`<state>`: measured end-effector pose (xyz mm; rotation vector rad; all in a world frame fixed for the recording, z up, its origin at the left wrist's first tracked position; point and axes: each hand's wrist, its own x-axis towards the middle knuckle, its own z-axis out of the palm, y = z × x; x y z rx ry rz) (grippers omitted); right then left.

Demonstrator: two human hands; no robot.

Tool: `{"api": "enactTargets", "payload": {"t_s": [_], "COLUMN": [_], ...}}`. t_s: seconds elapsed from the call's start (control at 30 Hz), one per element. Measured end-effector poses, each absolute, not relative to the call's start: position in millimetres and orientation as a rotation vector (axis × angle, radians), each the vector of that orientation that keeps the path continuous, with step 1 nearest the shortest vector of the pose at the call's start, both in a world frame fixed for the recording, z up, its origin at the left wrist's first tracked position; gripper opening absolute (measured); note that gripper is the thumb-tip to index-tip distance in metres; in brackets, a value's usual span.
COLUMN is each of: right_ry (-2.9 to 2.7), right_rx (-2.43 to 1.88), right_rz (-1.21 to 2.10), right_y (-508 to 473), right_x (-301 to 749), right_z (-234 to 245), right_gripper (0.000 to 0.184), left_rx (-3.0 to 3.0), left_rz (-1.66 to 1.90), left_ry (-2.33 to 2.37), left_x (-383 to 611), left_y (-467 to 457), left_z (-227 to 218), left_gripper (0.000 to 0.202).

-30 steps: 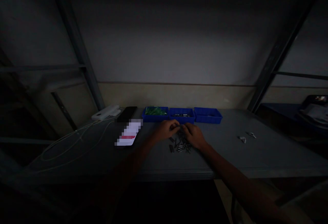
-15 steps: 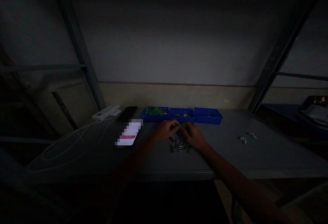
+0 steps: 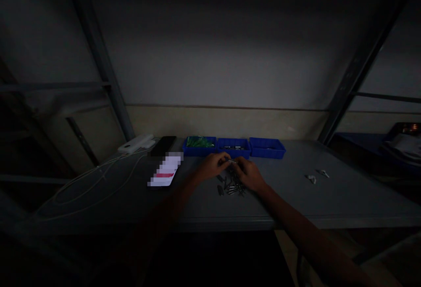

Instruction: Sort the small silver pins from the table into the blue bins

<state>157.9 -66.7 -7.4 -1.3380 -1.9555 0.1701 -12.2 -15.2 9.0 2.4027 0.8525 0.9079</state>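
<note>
Slim metal piece now more visible

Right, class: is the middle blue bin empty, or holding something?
Holding something: shiny metal pieces show inside the middle blue bin. Too dim to tell how full.

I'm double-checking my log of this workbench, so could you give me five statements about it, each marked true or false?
1. A slim metal part shows between the left hand and the right hand. True.
2. The lit phone lies to the right of the right hand. False: the lit phone lies to the left of the left hand.
3. The green pieces are in the rightmost blue bin. False: the green pieces are in the leftmost blue bin.
4. Loose metal parts lie on the table. True.
5. Metal pieces lie in the middle blue bin. True.
</note>
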Motion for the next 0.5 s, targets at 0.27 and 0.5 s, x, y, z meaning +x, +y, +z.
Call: {"api": "enactTargets", "payload": {"t_s": [0.27,0.5], "right_ry": [-1.924,-1.932], "right_rx": [-1.340,-1.364], "right_rz": [0.158,0.144], "right_y": [-67.9,-66.3], "right_x": [156.5,157.4], "right_z": [-6.8,-8.2], "right_gripper": [0.022,0.023], "left_rx": [2.433,2.408], "left_rz": [0.894,0.902], "left_ry": [0.900,0.857], "left_x": [-12.2,-11.7], "left_y": [-18.1,-19.9], "left_z": [12.8,12.5], "left_gripper": [0.017,0.018]}}
